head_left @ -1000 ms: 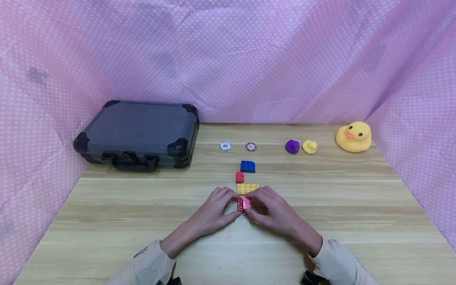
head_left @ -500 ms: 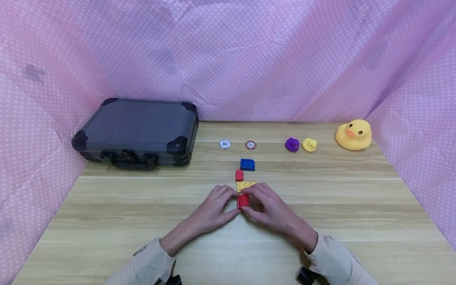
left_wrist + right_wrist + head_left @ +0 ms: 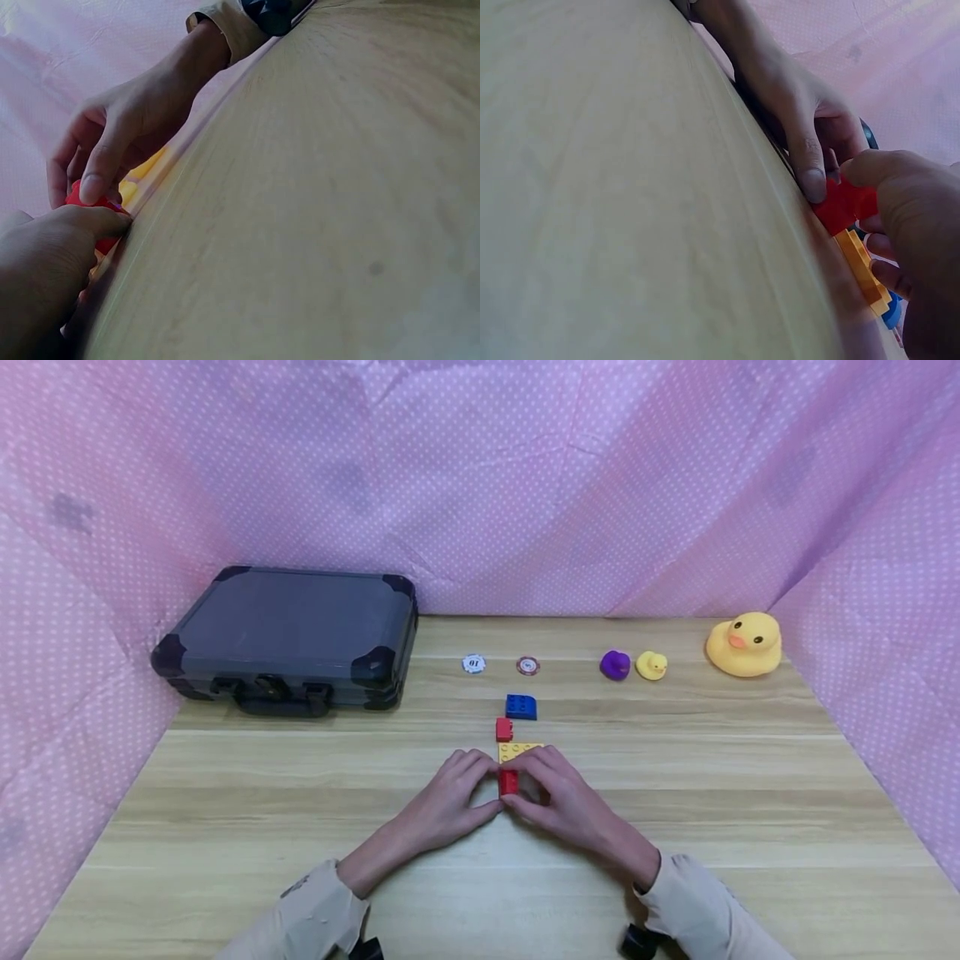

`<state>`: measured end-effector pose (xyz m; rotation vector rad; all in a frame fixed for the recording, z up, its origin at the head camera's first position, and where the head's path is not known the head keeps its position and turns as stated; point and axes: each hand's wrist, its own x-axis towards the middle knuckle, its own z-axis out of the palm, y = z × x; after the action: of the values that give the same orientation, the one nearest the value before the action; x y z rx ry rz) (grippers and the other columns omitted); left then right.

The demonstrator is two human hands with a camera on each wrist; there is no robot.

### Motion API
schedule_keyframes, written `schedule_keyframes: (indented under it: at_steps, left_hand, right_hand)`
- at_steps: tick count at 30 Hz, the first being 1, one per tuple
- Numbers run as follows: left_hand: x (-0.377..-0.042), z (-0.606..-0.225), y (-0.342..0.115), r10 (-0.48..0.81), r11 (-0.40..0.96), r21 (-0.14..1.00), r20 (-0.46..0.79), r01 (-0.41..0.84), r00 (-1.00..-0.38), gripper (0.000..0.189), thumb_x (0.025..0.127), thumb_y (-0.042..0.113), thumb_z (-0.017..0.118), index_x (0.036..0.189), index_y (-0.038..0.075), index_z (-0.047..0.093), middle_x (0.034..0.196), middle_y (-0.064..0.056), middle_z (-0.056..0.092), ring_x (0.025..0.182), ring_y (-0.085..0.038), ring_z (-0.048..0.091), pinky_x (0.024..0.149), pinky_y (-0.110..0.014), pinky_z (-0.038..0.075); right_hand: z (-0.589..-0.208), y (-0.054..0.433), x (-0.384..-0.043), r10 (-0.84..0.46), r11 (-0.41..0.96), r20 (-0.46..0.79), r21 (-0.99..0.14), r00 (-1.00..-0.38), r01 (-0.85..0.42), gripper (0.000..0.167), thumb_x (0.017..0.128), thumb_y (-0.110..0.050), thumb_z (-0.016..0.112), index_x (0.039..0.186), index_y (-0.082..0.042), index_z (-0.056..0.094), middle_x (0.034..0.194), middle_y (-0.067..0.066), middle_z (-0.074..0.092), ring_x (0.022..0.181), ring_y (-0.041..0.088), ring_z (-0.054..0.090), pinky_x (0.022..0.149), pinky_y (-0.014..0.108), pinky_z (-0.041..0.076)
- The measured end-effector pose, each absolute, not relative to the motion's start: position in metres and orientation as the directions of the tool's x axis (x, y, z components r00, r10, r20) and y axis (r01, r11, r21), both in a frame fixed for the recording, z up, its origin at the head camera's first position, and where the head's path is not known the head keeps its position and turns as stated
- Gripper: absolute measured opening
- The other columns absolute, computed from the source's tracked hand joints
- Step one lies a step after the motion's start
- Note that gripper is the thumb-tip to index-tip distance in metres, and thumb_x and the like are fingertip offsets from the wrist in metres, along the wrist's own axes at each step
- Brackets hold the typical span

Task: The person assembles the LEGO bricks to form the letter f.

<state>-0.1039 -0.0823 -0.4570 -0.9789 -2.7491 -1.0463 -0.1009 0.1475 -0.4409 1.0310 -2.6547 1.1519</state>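
Near the middle of the table, two red toy building bricks are together between the hands. My left hand (image 3: 453,802) pinches the lower red brick (image 3: 831,215) between thumb and fingers, low at the table. From the right, my right hand (image 3: 566,802) pinches the upper red brick (image 3: 509,782), which covers most of the lower one from above. Whether their studs are joined cannot be seen. Just beyond the fingers lies a yellow studded brick (image 3: 516,750), partly hidden by the right hand. Behind it are a small red brick (image 3: 504,730) and a blue brick (image 3: 521,707).
A grey case (image 3: 292,618) with black corners stands at the back left. Two poker chips, one white (image 3: 474,663) and one dark red (image 3: 528,666), lie behind the bricks. Rightward sit a purple duck (image 3: 615,665), a small yellow duck (image 3: 652,666) and a large yellow duck (image 3: 744,645).
The right hand has moved left with its red brick, from partly overlapping the left hand's brick to lying over it. The left hand has stayed nearly still.
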Motion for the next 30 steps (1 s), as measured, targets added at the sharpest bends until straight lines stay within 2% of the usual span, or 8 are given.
schedule_keyframes:
  at_steps: [9,16,24,30]
  left_hand:
    - [-0.104,-0.455,-0.083,0.542,0.578,0.602,0.222,0.551,-0.811,0.039,0.093,0.026,0.081,0.126,0.013,0.065,0.124,0.001,0.062,0.113,-0.016,0.052,0.096,-0.038,0.049]
    - [-0.105,-0.452,-0.083,0.540,0.574,0.612,0.216,0.544,-0.813,0.040,0.093,0.027,0.081,0.128,0.014,0.066,0.124,0.002,0.062,0.113,-0.016,0.052,0.096,-0.038,0.049]
    - [-0.106,-0.450,-0.083,0.538,0.577,0.603,0.226,0.550,-0.812,0.039,0.093,0.027,0.081,0.126,0.013,0.068,0.123,0.001,0.063,0.113,-0.016,0.053,0.096,-0.037,0.050]
    - [-0.103,-0.450,-0.083,0.543,0.578,0.606,0.215,0.547,-0.812,0.038,0.093,0.029,0.081,0.125,0.012,0.069,0.122,0.002,0.063,0.114,-0.017,0.053,0.097,-0.038,0.050]
  right_hand:
    - [-0.440,0.146,-0.101,-0.547,0.458,0.332,-0.650,-0.768,-0.607,0.034,0.096,-0.017,0.076,0.128,-0.014,0.067,0.123,-0.005,0.063,0.110,0.015,0.054,0.086,0.032,0.052]
    - [-0.435,0.145,-0.102,-0.538,0.422,0.310,-0.706,-0.784,-0.569,0.030,0.096,-0.015,0.077,0.123,-0.015,0.064,0.117,-0.008,0.063,0.105,0.018,0.057,0.086,0.033,0.053]
    - [-0.428,0.144,-0.103,-0.556,0.459,0.313,-0.656,-0.770,-0.599,0.028,0.095,-0.017,0.078,0.121,-0.014,0.067,0.117,-0.008,0.065,0.108,0.014,0.057,0.090,0.035,0.053]
    - [-0.425,0.142,-0.101,-0.568,0.486,0.286,-0.640,-0.772,-0.595,0.027,0.095,-0.019,0.078,0.120,-0.016,0.067,0.116,-0.009,0.064,0.106,0.012,0.056,0.089,0.034,0.053]
